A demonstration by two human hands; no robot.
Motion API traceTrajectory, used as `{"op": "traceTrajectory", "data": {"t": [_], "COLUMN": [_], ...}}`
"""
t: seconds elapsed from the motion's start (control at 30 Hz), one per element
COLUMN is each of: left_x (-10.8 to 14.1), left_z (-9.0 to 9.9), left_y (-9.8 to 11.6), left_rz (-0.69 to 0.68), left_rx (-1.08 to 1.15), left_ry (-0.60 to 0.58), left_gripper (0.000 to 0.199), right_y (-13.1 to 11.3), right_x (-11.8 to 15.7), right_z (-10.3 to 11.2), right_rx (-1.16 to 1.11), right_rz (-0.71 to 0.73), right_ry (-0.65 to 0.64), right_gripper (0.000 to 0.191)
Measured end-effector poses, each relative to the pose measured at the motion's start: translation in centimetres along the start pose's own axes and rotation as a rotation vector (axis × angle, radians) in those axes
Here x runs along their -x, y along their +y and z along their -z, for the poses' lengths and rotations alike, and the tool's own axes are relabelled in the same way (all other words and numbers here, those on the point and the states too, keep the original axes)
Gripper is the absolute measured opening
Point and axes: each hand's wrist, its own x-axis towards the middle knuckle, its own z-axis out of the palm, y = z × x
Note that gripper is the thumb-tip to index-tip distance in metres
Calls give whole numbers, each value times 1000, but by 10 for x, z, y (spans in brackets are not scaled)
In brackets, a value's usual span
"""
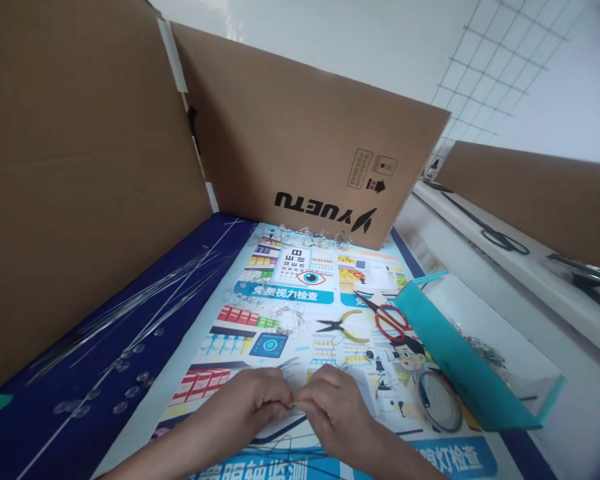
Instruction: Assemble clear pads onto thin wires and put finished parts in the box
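My left hand point(247, 400) and my right hand point(333, 410) meet low in the middle of the view, fingertips pinching a thin wire point(294, 404), most of which is hidden by my fingers. Both hands rest over a printed poster point(215, 353). Just above them lies a tangle of clear beaded wire loops point(286, 319). Yellow-handled pliers point(343, 327) lie ahead of my right hand, and red-handled scissors point(391, 321) lie beyond them to the right. A coil of wire point(439, 400) sits to the right of my right hand.
Long thin rods point(130, 307) and clear discs point(120, 380) lie on a dark blue mat point(30, 407) at left. Cardboard panels point(300, 133) stand behind and left. A teal plastic sheet point(463, 360) leans at right, near black cables point(500, 237) on a white ledge point(485, 267).
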Motion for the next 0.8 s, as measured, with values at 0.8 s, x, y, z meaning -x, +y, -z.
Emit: {"op": "traceTrajectory", "data": {"t": [0.8], "left_x": [-3], "left_z": [-4], "left_y": [-3], "left_rz": [211], "left_rx": [884], "left_ry": [155], "left_gripper": [28], "right_y": [147], "right_x": [13], "right_z": [95], "right_rx": [791], "right_rz": [-633], "right_ry": [-34], "right_gripper": [53]}}
